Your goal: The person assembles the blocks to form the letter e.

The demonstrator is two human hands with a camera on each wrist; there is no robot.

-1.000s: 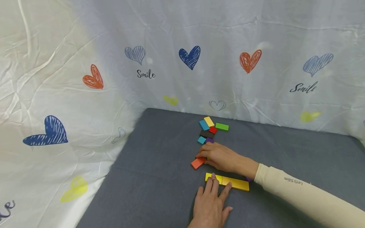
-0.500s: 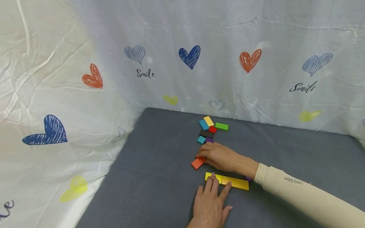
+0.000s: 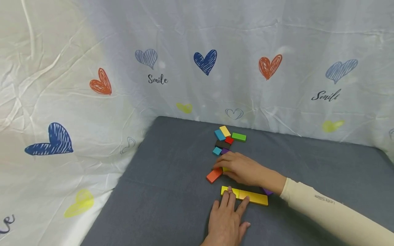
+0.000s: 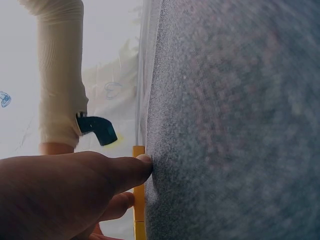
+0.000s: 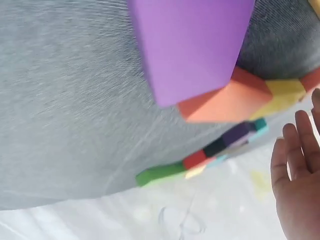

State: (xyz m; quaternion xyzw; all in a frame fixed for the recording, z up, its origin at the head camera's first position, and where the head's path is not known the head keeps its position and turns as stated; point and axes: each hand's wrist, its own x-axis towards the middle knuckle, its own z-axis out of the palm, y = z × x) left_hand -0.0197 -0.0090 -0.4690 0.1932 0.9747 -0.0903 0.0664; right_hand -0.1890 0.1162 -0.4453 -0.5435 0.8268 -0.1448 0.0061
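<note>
Across the lower half of the head view we see a grey, cloth-like tabletop [image 3: 166, 164]; at its twelve and nine o'clock hangs a creased white curtain [image 3: 240, 30], printed with hearts and the word "Smile". The right wrist covers part of a purple block [image 3: 267, 191], and the right hand [image 3: 241, 166] hides an orange block [image 5: 227, 104], which we find only from the right wrist view. There the thumb falls outside, so we cannot tell whether this hand pinches a yellow block [image 3: 226, 169] or only touches it. At the sleeve [image 4: 62, 90], a dark bent piece [image 4: 102, 131] is hard for us to identify. The left hand [image 3: 226, 218], its fingers straight and spread, rests on two yellow bars [image 3: 257, 199], lemon and golden, end to end at its one o'clock. All blocks look flat, smooth and plainly coloured: a red-orange block [image 3: 213, 175] lies at the right hand's nine o'clock, a mixed group [image 3: 223, 145] between its ten and eleven.
</note>
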